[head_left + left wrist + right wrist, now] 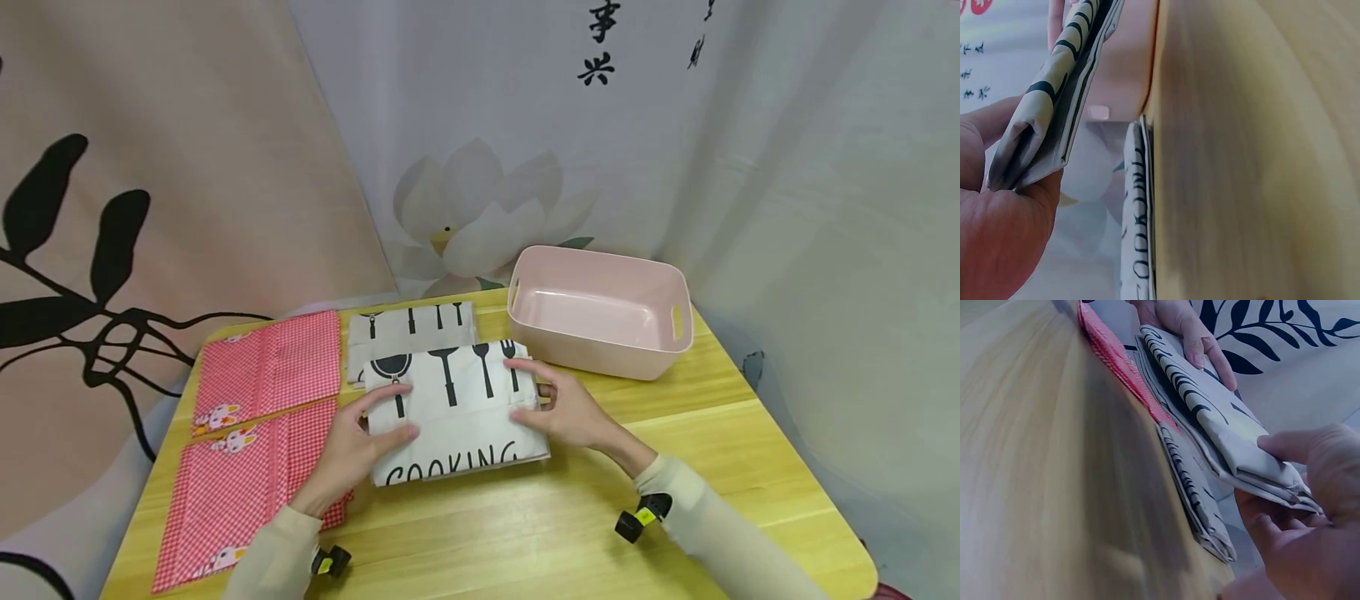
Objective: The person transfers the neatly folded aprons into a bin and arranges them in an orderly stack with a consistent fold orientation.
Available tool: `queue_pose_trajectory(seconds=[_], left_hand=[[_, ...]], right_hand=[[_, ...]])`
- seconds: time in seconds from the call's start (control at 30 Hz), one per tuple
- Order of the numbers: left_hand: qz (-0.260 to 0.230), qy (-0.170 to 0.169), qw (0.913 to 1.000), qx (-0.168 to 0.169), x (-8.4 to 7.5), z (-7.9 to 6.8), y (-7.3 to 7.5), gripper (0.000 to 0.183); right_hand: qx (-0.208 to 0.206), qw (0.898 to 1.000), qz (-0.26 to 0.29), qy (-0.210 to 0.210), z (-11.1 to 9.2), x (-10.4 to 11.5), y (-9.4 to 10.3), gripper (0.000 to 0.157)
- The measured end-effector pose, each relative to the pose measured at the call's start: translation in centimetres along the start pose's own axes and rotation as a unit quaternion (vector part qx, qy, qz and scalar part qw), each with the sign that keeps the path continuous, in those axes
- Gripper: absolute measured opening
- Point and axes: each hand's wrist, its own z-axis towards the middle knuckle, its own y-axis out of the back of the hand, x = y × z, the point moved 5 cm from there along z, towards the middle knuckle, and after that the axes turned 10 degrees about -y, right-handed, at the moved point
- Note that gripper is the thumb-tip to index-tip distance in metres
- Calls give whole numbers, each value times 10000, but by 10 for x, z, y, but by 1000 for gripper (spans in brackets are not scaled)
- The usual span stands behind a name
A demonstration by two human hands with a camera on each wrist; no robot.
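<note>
Both hands hold a folded white cloth (457, 408) printed with black utensils and the word COOKING, raised above the table. My left hand (356, 446) grips its left edge, thumb on top and fingers below, as the left wrist view also shows. On the right edge, my right hand (566, 408) pinches the folded layers (1260, 462) between thumb and fingers. A second folded white cloth (408, 329) with the same utensil print lies flat on the table just behind, partly hidden by the held one.
Two folded red-checked cloths with rabbit prints, a rear one (270, 367) and a front one (232, 492), lie at the left. A pink plastic basket (600, 354) stands at the back right of the wooden table (720, 467). Printed curtains (480, 125) hang behind.
</note>
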Motion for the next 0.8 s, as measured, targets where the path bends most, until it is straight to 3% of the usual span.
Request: queue_pose_trajectory(seconds=[0.37,0.8], left_hand=[[-74,-290,9995,44,-20,26,-13,64],[-180,-529,9979,335,-42,65,-32,62]], right_hand=[[-282,9988,277,278,-14,13,29,80],[-435,9972,447,409,-23,18,63,80]])
